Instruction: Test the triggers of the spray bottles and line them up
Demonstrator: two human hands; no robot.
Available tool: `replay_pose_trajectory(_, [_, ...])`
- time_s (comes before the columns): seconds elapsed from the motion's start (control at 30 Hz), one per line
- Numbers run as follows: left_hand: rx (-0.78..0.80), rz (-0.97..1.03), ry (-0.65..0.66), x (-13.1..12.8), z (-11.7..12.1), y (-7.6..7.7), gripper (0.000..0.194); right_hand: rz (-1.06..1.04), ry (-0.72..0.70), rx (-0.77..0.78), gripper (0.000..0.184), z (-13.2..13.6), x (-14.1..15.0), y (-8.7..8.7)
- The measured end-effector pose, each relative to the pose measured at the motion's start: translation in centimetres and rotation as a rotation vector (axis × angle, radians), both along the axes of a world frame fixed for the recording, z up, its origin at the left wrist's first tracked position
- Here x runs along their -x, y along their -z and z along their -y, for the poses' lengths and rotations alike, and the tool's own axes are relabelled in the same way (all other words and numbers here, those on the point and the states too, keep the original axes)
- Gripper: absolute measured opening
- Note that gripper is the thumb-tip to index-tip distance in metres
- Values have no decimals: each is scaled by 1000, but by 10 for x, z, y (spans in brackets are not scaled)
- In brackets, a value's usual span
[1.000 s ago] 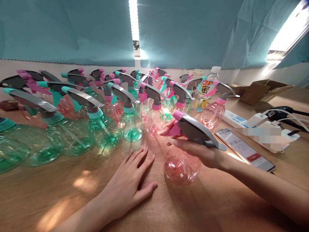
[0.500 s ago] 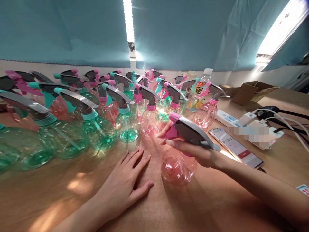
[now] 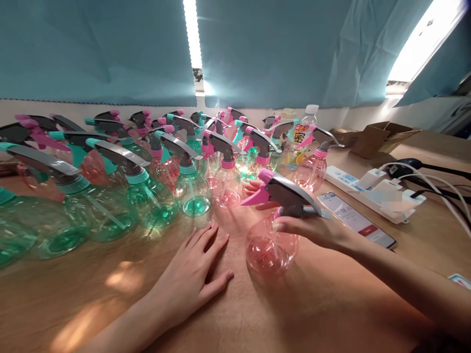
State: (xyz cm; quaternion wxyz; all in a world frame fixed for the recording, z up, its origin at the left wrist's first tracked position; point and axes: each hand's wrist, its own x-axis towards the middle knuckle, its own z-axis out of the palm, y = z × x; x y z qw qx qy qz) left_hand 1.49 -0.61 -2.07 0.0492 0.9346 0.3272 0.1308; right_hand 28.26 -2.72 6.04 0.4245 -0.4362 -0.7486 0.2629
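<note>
Pink bottle [image 3: 269, 255], right hand [image 3: 314, 230] curved around it

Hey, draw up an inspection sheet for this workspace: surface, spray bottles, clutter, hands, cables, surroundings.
Surface: brown tabletop, bright light patches at left.
Job's things: pink spray bottle in front, by the right hand; green spray bottles and more pink ones crowd the left and back.
Clutter: lit phone, drink bottle, open cardboard box.
Left hand: palm down on the tabletop, fingers spread.
Right hand: at the front bottle's neck; grip firmness unclear.
Cables: black and white cables at the white power strip, right side; far ends unseen.
Surroundings: blue-green sheeting behind, with a bright vertical strip.
</note>
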Motion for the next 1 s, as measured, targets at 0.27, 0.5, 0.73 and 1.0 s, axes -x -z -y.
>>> replay_pose_trajectory(0.27, [6,-16,-4,-12,2,-1,55,111,-10,-17,41,16,-18,12])
replay_pose_trajectory(0.5, [62,-83,-2,-32,8,-16,53,144,-15,-88,46,25,-30,20])
replay_pose_trajectory(0.73, [33,-36,47,-56,6,-5,50,235,166,-157,34,16,-64,12])
replay_pose_trajectory(1.0, [57,-13,122,-91,-6,-4,43,308,382,-58,39,-33,-97,4])
